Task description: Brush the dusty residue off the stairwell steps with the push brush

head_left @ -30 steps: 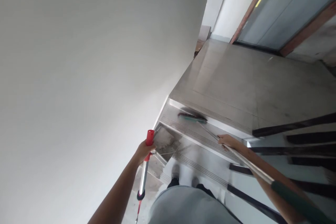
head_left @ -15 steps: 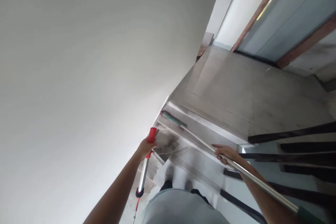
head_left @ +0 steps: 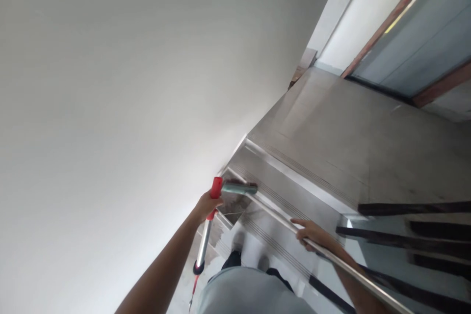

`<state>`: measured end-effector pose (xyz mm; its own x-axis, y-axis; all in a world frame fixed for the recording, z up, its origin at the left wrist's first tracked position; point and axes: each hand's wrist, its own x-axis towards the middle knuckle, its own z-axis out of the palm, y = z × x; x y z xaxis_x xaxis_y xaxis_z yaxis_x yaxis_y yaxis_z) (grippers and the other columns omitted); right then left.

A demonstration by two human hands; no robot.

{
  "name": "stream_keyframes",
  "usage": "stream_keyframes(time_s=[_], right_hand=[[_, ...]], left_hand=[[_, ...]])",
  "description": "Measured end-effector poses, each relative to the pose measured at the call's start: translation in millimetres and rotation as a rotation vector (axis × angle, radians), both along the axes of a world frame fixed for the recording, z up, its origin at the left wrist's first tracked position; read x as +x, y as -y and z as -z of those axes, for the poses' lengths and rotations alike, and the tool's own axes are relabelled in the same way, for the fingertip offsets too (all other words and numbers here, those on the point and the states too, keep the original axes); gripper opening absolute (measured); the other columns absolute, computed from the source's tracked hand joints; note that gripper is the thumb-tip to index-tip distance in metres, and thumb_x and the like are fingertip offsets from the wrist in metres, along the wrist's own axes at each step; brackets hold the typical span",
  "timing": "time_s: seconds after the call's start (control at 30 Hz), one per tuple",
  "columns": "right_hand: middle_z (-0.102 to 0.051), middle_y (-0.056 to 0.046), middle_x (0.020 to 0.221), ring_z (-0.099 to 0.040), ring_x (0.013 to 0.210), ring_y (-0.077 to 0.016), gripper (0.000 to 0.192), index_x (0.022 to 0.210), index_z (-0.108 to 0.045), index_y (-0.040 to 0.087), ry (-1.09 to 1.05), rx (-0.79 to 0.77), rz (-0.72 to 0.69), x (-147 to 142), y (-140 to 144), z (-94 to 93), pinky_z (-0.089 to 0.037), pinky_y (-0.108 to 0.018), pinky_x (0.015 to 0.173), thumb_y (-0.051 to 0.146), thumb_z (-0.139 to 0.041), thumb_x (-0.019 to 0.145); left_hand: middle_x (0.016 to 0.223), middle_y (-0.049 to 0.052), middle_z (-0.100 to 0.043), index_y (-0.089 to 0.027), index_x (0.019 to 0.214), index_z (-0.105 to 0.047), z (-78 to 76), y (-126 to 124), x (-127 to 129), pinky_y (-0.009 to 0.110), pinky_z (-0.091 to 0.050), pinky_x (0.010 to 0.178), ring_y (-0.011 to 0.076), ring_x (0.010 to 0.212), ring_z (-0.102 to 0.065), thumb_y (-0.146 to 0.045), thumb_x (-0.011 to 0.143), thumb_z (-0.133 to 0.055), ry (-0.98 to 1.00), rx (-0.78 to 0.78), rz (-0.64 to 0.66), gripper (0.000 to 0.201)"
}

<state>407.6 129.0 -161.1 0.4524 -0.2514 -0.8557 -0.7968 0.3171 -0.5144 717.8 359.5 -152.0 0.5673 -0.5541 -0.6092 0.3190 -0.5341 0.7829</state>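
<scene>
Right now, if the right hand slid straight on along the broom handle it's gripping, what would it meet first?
The right hand points up the metal broom handle toward the wall. First in that line is the green broom head, resting at the stair edge beside the red-tipped pole. Depth is hard to judge.

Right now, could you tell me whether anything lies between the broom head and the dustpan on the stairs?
Nothing visible does. The broom head sits on the step right at the dustpan, which the left hand steadies by its red-tipped handle.

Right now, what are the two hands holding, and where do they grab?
The left hand grips the dustpan handle just below its red top end. The right hand holds the broom's metal pole partway along its length.
</scene>
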Motion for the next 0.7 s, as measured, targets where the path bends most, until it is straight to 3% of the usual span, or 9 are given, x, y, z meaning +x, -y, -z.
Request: stream_keyframes(time_s=[0.1,0.2,0.3,0.37,0.43,0.5,0.57,0.7], right_hand=[[-0.052,0.006,0.042,-0.04,0.029,-0.0081,0.076,0.131,-0.032,0.008,-0.016,-0.037,0.068,-34.2,29.0,-6.0,-0.028,-0.018,0.03,0.021,-0.05,0.058],[-0.049,0.007,0.039,-0.039,0.028,-0.0085,0.072,0.127,-0.037,0.007,-0.07,-0.183,0.132,-46.3,50.4,6.3,-0.028,-0.019,0.03,0.02,-0.047,0.057],[-0.046,0.006,0.035,-0.039,0.028,-0.0083,0.055,0.107,-0.055,0.006,-0.099,-0.311,0.04,-22.3,47.2,22.3,-0.029,-0.019,0.031,0.017,-0.045,0.054],[-0.045,0.006,0.035,-0.039,0.029,-0.0077,0.046,0.096,-0.061,0.007,-0.085,-0.304,-0.066,7.6,29.3,29.2,-0.029,-0.019,0.031,0.015,-0.046,0.053],[-0.046,0.007,0.037,-0.038,0.029,-0.0067,0.052,0.102,-0.059,0.009,-0.06,-0.234,-0.103,35.4,6.8,31.2,-0.028,-0.018,0.032,0.015,-0.046,0.052],[-0.047,0.008,0.038,-0.038,0.029,-0.0063,0.065,0.117,-0.05,0.012,-0.029,-0.136,-0.082,48.8,-9.0,27.3,-0.028,-0.018,0.032,0.015,-0.046,0.052],[-0.048,0.008,0.04,-0.037,0.029,-0.006,0.074,0.127,-0.041,0.013,0.005,-0.063,-0.046,42.7,-10.5,17.4,-0.028,-0.017,0.033,0.017,-0.047,0.053],[-0.05,0.007,0.043,-0.039,0.03,-0.0063,0.075,0.129,-0.038,0.011,-0.001,-0.105,0.037,2.6,23.0,-2.6,-0.027,-0.017,0.033,0.023,-0.05,0.057]], left_hand=[[0.066,0.0,-0.051,-0.014,0.087,-0.052,0.1,-6.9,1.5,0.025,-0.044,0.046,0.0113,0.054,-0.05,-0.019,0.06,-0.062,0.0,0.015,-0.017,0.029],[0.065,0.0,-0.052,-0.014,0.086,-0.053,-0.2,-13.6,3.4,0.025,-0.044,0.045,0.0119,0.053,-0.051,-0.018,0.059,-0.062,0.007,0.037,-0.024,0.028],[0.064,0.0,-0.052,-0.014,0.086,-0.054,-1.6,-16.6,4.4,0.024,-0.043,0.044,0.0122,0.052,-0.051,-0.017,0.059,-0.062,0.007,0.043,-0.021,0.028],[0.065,0.0,-0.052,-0.014,0.086,-0.054,-2.9,-15.7,4.7,0.024,-0.043,0.044,0.0127,0.052,-0.052,-0.016,0.059,-0.062,0.001,0.045,-0.017,0.029],[0.066,0.0,-0.052,-0.014,0.087,-0.053,-3.7,-13.5,5.0,0.024,-0.044,0.044,0.0128,0.053,-0.052,-0.016,0.058,-0.061,-0.002,0.049,-0.018,0.03],[0.068,0.001,-0.053,-0.014,0.087,-0.053,-3.4,-11.7,5.8,0.025,-0.045,0.045,0.0126,0.054,-0.052,-0.016,0.058,-0.061,-0.001,0.054,-0.022,0.031],[0.07,0.001,-0.053,-0.014,0.087,-0.052,-2.5,-11.9,7.1,0.025,-0.045,0.045,0.0126,0.054,-0.052,-0.016,0.058,-0.061,-0.002,0.05,-0.02,0.031],[0.069,0.001,-0.053,-0.014,0.087,-0.052,-1.5,-17.4,10.7,0.025,-0.044,0.045,0.0131,0.054,-0.052,-0.017,0.059,-0.06,-0.008,0.038,-0.009,0.03]])
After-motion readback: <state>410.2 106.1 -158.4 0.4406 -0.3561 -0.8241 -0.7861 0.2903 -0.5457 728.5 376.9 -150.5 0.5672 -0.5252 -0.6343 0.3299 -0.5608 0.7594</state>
